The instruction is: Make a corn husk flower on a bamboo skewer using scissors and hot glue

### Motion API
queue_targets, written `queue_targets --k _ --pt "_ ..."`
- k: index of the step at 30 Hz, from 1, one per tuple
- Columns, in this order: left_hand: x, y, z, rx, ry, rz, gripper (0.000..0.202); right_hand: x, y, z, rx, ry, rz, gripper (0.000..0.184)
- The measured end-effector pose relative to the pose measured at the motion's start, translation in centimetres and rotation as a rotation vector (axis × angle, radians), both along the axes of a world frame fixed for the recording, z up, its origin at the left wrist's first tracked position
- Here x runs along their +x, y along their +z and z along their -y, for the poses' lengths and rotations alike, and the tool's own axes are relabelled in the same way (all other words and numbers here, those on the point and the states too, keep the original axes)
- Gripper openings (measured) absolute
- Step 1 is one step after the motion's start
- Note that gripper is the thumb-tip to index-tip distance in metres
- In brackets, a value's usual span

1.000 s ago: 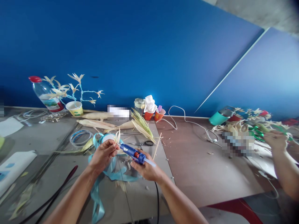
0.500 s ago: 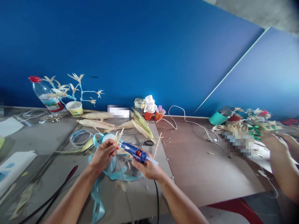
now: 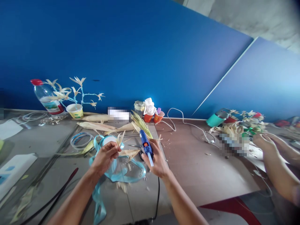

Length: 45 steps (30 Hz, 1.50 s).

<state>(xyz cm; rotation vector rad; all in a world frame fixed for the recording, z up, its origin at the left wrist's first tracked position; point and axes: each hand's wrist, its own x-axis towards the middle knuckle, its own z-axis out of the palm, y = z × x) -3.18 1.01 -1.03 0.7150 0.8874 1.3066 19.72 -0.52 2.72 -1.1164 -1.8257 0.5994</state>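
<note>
Table (image 3: 199,162) met wall (image 3: 117,56) at far edge | left hand (image 3: 106,157) pinched husk (image 3: 121,138) | right hand (image 3: 158,161) gripped glue gun (image 3: 145,143) | trigger hidden

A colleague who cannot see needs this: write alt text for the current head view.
A person's left grip pinches a pale husk flower, while the right grip holds a blue glue gun clear of it. Light-blue ribbon lies on the table beneath; behind, blue branches with similar flowers rise from a yellow cup before a blue wall.
</note>
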Motion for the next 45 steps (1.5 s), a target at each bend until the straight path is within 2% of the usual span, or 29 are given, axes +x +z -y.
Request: queue_targets --k 2,5,9,12,16,19,22,24,26,30,33,38,45 --pt "0.1 0.1 0.0 0.006 0.006 0.004 0.025 1.3 -0.2 0.0 0.051 -0.099 0.091 0.029" --pt "0.1 0.1 0.2 0.025 0.006 -0.009 0.024 3.9 -1.8 0.3 0.074 -0.218 0.266 0.034" --pt "0.1 0.2 0.4 0.052 -0.028 0.009 0.022 7.3 -5.1 1.0 -0.084 -0.387 0.504 0.032" --pt "0.1 0.6 0.6 0.064 -0.029 0.008 0.022 8.6 -6.6 1.4 -0.179 -0.461 0.631 0.031" --pt "0.3 1.1 0.8 0.076 -0.022 -0.018 0.023 9.1 -6.8 1.5 -0.260 -0.487 0.695 0.032" --pt "0.4 1.3 0.9 0.091 -0.014 -0.053 0.023 9.1 -5.6 1.5 -0.279 -0.503 0.695 0.038" --pt "0.6 1.3 1.0 0.103 -0.019 -0.101 0.024 7.9 -3.5 1.4 -0.177 -0.498 0.475 0.036" --pt "0.7 1.2 1.0 0.114 -0.028 -0.135 0.023 5.7 -2.1 1.1 -0.158 -0.306 0.207 0.030" --pt "0.9 1.0 0.9 0.123 -0.037 -0.165 0.023 2.4 -1.0 0.5 -0.256 -0.145 -0.002 0.028" --pt "1.1 1.0 0.9 0.115 -0.048 -0.211 0.026 -4.8 -1.0 -1.4 -0.440 0.025 -0.294 0.020" --pt "1.1 1.3 1.0 0.128 -0.045 -0.252 0.028 -8.0 -2.0 -2.1 -0.489 0.078 -0.469 0.011" --pt "1.2 2.0 1.1 0.108 -0.016 -0.339 0.030 -9.1 -2.9 -2.1 -0.538 0.116 -0.645 0.011" --pt "1.5 2.4 1.2 0.111 0.002 -0.426 0.029 -8.9 -3.0 -1.9 -0.549 0.141 -0.734 0.011"
